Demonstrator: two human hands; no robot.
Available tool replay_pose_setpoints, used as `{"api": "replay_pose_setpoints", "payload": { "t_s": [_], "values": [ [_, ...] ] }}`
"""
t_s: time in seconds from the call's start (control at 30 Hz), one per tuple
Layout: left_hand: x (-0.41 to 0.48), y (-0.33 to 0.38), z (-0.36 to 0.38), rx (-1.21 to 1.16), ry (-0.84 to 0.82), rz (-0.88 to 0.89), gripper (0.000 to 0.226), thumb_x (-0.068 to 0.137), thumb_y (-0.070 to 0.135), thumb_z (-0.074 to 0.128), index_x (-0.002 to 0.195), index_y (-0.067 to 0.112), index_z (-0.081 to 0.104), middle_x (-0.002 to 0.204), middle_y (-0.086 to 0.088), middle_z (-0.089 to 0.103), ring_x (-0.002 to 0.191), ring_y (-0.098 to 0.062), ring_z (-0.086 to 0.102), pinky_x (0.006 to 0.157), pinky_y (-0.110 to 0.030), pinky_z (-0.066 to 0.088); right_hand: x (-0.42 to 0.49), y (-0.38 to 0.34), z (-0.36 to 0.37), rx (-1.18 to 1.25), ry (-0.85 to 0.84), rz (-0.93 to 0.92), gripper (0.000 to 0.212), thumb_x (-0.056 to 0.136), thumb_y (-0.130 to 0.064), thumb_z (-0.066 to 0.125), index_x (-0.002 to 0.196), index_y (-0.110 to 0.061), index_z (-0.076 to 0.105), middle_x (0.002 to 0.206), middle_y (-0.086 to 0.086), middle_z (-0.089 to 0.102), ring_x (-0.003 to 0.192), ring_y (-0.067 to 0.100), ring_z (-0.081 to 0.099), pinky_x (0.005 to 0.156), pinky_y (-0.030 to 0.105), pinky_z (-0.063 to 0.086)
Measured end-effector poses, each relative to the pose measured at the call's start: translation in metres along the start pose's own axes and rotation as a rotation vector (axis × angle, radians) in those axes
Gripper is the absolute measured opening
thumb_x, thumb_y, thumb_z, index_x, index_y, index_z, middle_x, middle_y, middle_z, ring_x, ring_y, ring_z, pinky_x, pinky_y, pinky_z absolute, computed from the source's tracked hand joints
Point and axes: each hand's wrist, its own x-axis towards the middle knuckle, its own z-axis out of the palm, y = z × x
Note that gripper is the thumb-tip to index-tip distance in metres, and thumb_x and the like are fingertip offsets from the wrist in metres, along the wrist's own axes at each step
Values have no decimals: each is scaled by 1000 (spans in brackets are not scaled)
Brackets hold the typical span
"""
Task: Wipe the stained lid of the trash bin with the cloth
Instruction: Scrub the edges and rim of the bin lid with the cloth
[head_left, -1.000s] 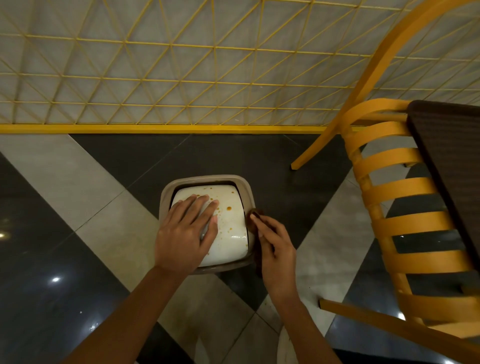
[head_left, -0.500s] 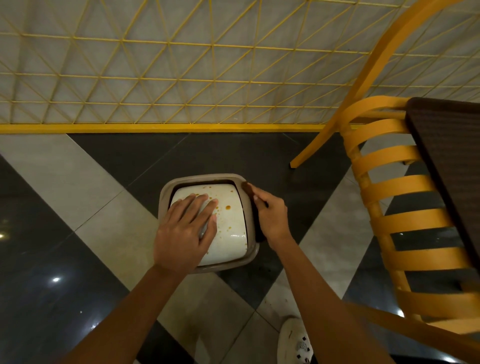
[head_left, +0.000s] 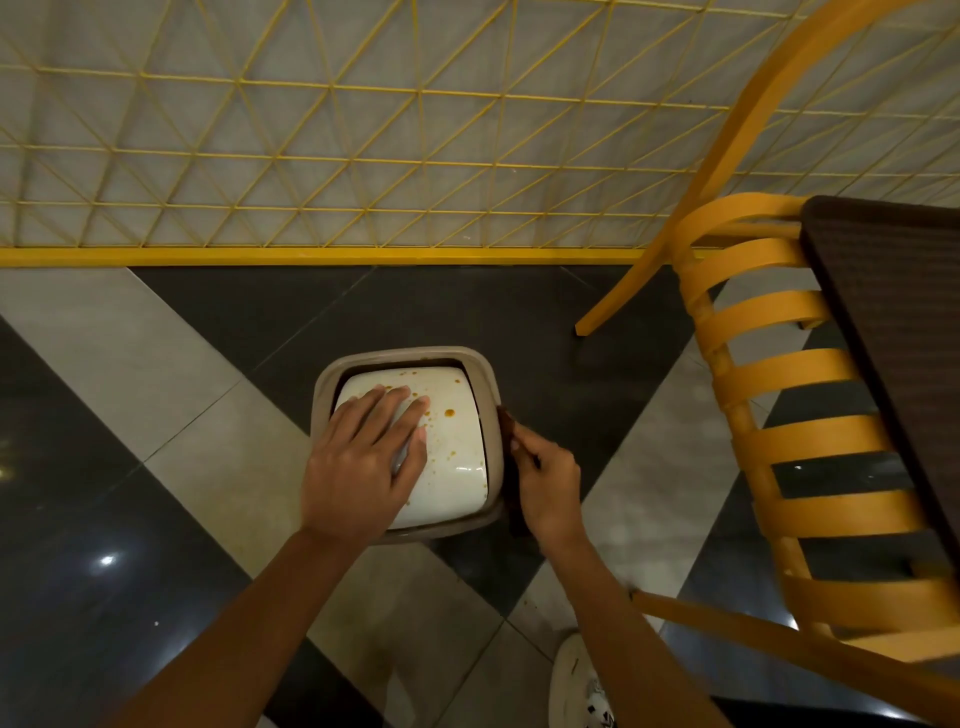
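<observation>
On the grey-and-black tiled floor, with the yellow slatted wooden chair at 3 o'clock, stands the square taupe plastic trash bin, its white domed lid spotted orange-brown from 12 to 4 o'clock. The left grip lies flat, fingers straight, on the lid's 9 o'clock half; the right grip is curled round the dark brown cloth at the rim's 3 o'clock, off the stains. The lid may tip under an uneven wipe, and spots beneath the left palm could be missed.
</observation>
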Motion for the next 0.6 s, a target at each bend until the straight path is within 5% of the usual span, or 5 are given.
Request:
{"api": "replay_pose_setpoints", "payload": {
  "t_s": [0.3, 0.43, 0.6],
  "values": [
    [1, 1, -1, 2, 12, 7, 43, 93, 37, 38, 120, 13, 60, 119, -9, 64, 112, -26, 58, 95, -40, 46, 2, -12, 1, 140, 14, 9, 33, 94, -8, 43, 120, -20, 58, 119, -6, 61, 110, 7, 54, 102, 35, 44],
    [0, 0, 1, -5, 9, 4, 43, 93, 37, 37, 122, 14, 59, 121, -8, 63, 114, -26, 56, 97, -40, 45, -25, -7, 3, 106, 107, -89, 37, 93, -8, 44, 114, -37, 55, 121, -10, 56, 106, -5, 49, 99, 20, 40],
    [0, -1, 3, 3, 26, 19, 41, 94, 35, 39, 121, 13, 60, 120, -9, 64, 113, -26, 57, 96, -40, 46, -70, 10, 9, 89, 171, -112, 50, 91, -5, 46, 109, -51, 47, 117, -34, 42, 110, -18, 41, 101, 19, 36]
  ]
}}
